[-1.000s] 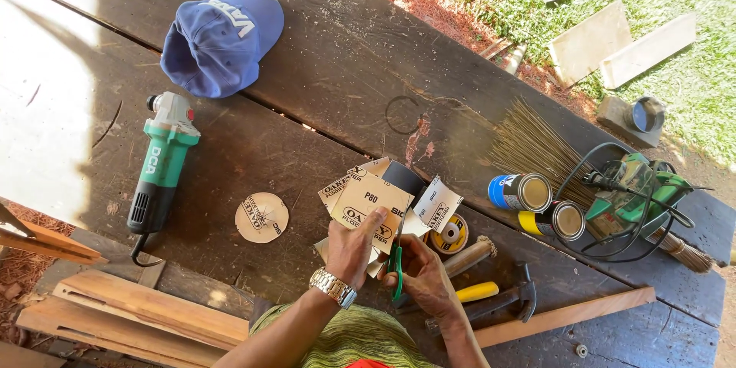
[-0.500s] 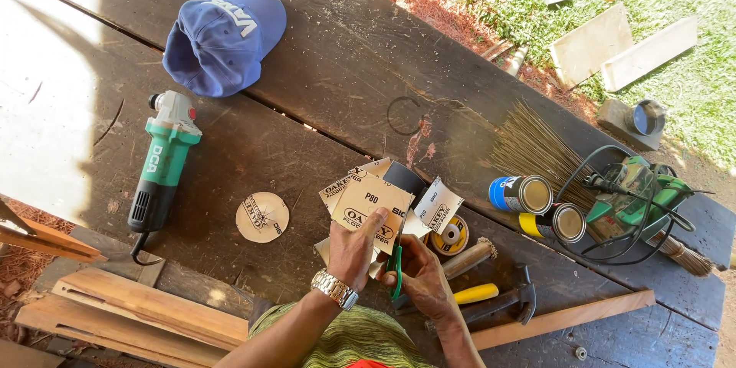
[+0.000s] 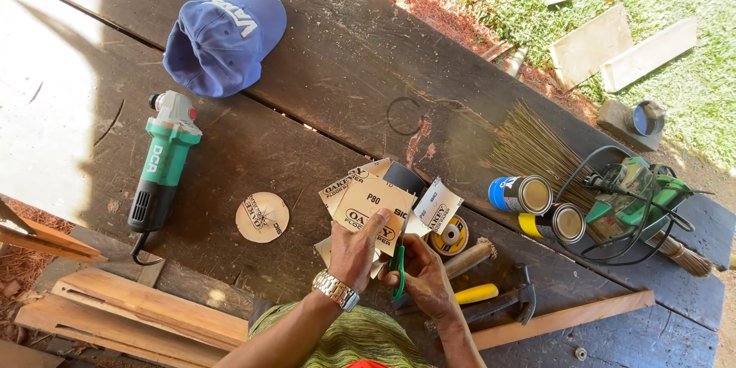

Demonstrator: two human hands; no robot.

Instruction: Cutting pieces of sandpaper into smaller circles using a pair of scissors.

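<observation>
Left hand (image 3: 354,249): fingers closed on a sandpaper sheet (image 3: 376,205), thumb on its upper face; watch (image 3: 335,290) on the wrist.
Right hand (image 3: 424,274): fingers wrapped through the green handles of scissors (image 3: 398,270), just below the sheet's lower edge.
Sandpaper sheet: tan backing up, held tilted above the dark wooden surface (image 3: 322,77), over a loose fan of similar sheets (image 3: 433,207).
Disc (image 3: 262,217): round sandpaper cut-out, flat on the surface, left of the hands, apart from them.
Grinder (image 3: 162,165): green and black, lying further left, cord end toward the person.
Cap (image 3: 222,37): blue, at the far side of the surface.
Cans (image 3: 537,207): two, on their sides, right of the sheets.
Hammer (image 3: 491,308): beside the right hand, next to a yellow handle (image 3: 477,293).
Tape roll (image 3: 448,235): yellow, flat, just above the right hand.
Green tool (image 3: 636,199): at the right end, wrapped in black cable.
</observation>
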